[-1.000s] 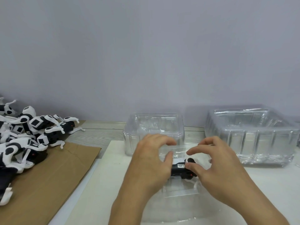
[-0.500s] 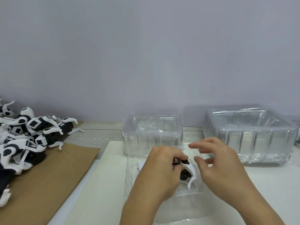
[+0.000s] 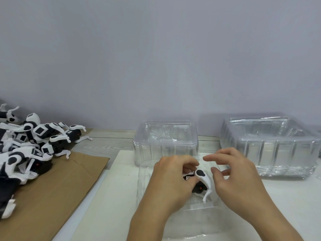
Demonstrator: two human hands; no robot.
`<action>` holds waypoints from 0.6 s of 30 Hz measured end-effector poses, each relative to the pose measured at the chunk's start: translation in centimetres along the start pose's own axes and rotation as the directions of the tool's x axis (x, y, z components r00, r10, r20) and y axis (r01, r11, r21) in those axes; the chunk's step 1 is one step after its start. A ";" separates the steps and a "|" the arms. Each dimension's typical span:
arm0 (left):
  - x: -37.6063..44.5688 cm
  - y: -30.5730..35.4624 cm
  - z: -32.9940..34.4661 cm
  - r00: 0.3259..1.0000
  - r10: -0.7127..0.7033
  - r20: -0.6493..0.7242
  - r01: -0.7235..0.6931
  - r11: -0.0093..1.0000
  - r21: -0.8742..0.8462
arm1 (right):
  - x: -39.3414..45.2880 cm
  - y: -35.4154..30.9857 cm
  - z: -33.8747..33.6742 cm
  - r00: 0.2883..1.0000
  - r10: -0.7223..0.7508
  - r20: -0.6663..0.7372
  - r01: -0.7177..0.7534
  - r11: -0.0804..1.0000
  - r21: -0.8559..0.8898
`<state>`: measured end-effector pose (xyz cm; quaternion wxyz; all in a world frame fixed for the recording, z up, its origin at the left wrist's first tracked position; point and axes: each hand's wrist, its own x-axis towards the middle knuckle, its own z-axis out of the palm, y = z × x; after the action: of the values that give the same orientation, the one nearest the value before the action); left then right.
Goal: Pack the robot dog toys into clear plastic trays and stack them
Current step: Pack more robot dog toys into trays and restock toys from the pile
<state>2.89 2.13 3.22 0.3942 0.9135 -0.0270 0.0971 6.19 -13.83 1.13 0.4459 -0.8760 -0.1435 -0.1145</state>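
Note:
A black and white robot dog toy [image 3: 201, 181] lies inside a clear plastic tray [image 3: 145, 192] on the white board in front of me. My left hand [image 3: 172, 181] grips the toy's body, fingers curled round it. My right hand [image 3: 238, 178] hovers just right of the toy with fingers loosely spread; the thumb is close to the toy's white leg, and touch cannot be told. Much of the toy is hidden under my left hand.
A pile of several robot dog toys [image 3: 26, 146] lies at the left on brown cardboard [image 3: 57, 192]. An empty clear tray [image 3: 165, 141] stands behind my hands. A larger stack of clear trays [image 3: 271, 146] stands at the right. A grey wall rises behind.
The toy has been turned in the tray, and a white leg now shows on its right side. My left hand closed round the body. My right hand let go and opened.

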 end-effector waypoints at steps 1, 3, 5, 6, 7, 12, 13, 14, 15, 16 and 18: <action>0.0 -0.1 -0.1 1.000 -0.009 0.001 0.009 0.999 -0.036 | 0.0 0.0 0.0 1.000 0.002 -0.004 -0.002 1.000 0.003; 0.2 -0.5 -0.6 1.000 -0.027 -0.012 0.025 0.995 -0.096 | 0.0 0.0 0.1 1.000 0.009 -0.010 -0.009 1.000 0.012; 0.1 -0.9 -1.2 0.997 -0.030 -0.074 0.027 0.999 -0.038 | -0.1 -0.1 0.1 1.000 0.013 -0.013 -0.013 1.000 0.021; 0.0 -1.1 -1.6 0.993 -0.026 -0.114 0.029 0.999 0.025 | -0.1 -0.1 0.1 1.000 0.013 -0.014 -0.013 1.000 0.024; 0.0 -1.3 -2.0 0.989 -0.015 -0.148 0.028 0.996 0.083 | -0.1 -0.1 0.1 1.000 0.013 -0.013 -0.012 1.000 0.027; -0.4 -2.2 -3.2 0.992 -0.104 -0.075 0.115 0.982 0.151 | -0.1 -0.2 0.1 1.000 0.018 -0.002 -0.018 0.999 0.035; -0.5 -2.3 -3.2 0.989 -0.137 -0.051 0.143 0.981 0.131 | -0.1 -0.2 0.0 1.000 0.017 0.002 -0.017 0.999 0.032; -0.6 -2.5 -3.2 0.987 -0.158 -0.033 0.160 0.980 0.117 | -0.2 -0.2 0.0 1.000 0.012 0.004 -0.012 1.000 0.026; -0.7 -2.5 -3.2 0.985 -0.170 -0.018 0.171 0.979 0.111 | -0.2 -0.3 0.0 1.000 0.006 0.003 -0.006 1.000 0.018; -0.8 -2.6 -3.1 0.984 -0.176 -0.008 0.176 0.978 0.112 | -0.3 -0.5 0.0 1.000 0.001 0.001 -0.001 1.000 0.005; -0.7 -2.7 -3.0 0.983 -0.183 -0.004 0.182 0.976 0.115 | -0.4 -0.9 0.0 1.000 -0.002 0.000 0.002 0.999 -0.040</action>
<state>2.05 6.12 3.20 0.3480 0.9336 0.0613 0.0588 5.52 -13.35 1.69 0.4284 -0.8846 -0.1421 -0.1176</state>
